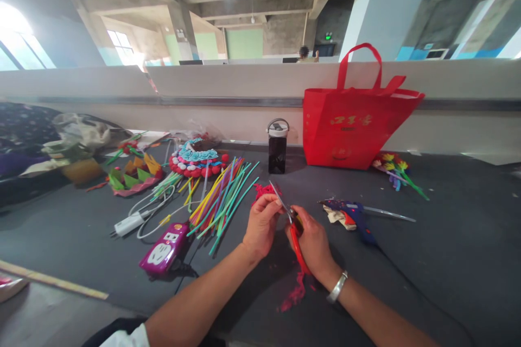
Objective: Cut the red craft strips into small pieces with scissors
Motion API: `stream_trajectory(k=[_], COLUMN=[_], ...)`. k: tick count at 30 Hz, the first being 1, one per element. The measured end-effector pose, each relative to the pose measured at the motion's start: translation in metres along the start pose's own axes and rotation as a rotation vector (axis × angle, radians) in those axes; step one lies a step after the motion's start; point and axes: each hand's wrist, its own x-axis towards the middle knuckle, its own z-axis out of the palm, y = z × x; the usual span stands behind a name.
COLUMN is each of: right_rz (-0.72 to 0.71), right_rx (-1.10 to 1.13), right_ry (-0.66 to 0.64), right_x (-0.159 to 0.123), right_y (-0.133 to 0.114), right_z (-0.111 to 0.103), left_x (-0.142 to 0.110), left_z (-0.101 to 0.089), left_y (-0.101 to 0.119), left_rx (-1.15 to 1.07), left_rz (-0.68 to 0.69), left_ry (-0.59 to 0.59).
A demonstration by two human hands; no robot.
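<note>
My right hand [311, 241] grips red-handled scissors [291, 222], blades pointing up and left. My left hand [262, 225] pinches a fuzzy red pipe-cleaner piece [264, 191] right at the blades. Red fuzzy scraps [293, 294] lie on the dark table [448, 249] under my right wrist, which wears a silver bracelet. Both hands hover over the table's near middle.
A bundle of coloured sticks [222, 198] lies left of my hands, beside a purple power strip [163, 252] and a white charger [128, 223]. A blue glue gun [352, 214] is to the right. Behind stand a dark bottle [277, 147], a red tote bag [356, 119] and craft flowers [394, 169].
</note>
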Motion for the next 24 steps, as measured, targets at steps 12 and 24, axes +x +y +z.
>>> stream_trajectory(k=[12,24], right_rz=[-0.004,0.043], right_rx=[0.148,0.172], right_ry=[-0.016,0.096], right_x=[0.0,0.0047], right_y=[-0.0002,0.0035], right_z=[0.0002,-0.0062], left_x=[-0.0025,-0.0005], left_z=[0.0024,0.003], left_y=[0.0008,0.007], left_rx=[0.02,-0.015], left_rz=[0.003,-0.084], left_ry=[-0.03,-0.173])
